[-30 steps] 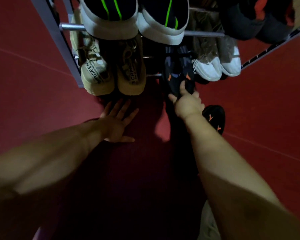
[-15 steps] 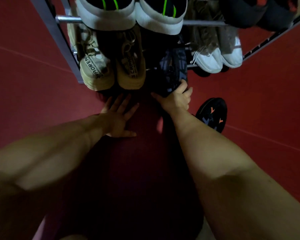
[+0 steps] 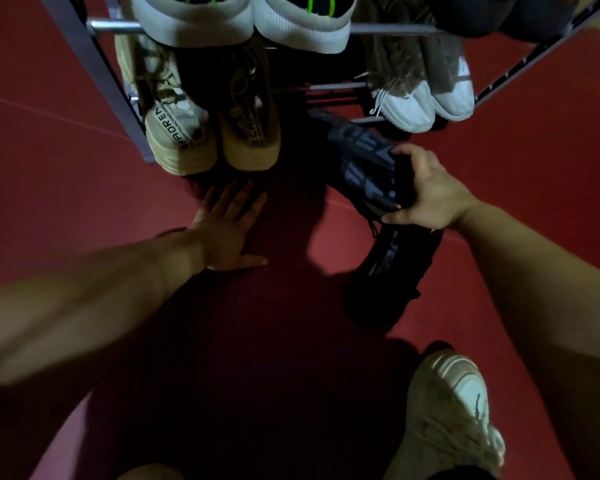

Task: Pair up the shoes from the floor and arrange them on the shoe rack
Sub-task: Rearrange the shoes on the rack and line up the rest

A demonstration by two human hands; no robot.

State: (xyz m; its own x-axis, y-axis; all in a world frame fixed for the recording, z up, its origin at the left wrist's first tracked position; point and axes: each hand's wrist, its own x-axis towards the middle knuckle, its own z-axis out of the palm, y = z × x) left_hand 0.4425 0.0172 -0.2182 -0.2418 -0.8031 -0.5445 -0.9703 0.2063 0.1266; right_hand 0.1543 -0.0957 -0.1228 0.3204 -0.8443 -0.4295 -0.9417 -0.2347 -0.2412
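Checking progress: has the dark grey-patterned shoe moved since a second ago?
Yes. The dark grey-patterned shoe, gripped by the right hand, has come out of the metal shoe rack toward the person, beyond the tan sneakers.

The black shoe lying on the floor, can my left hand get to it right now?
Probably yes. The left hand lies flat on the floor holding nothing, with only bare floor between it and the black shoe. The right hand, gripping the other dark shoe, is over one end.
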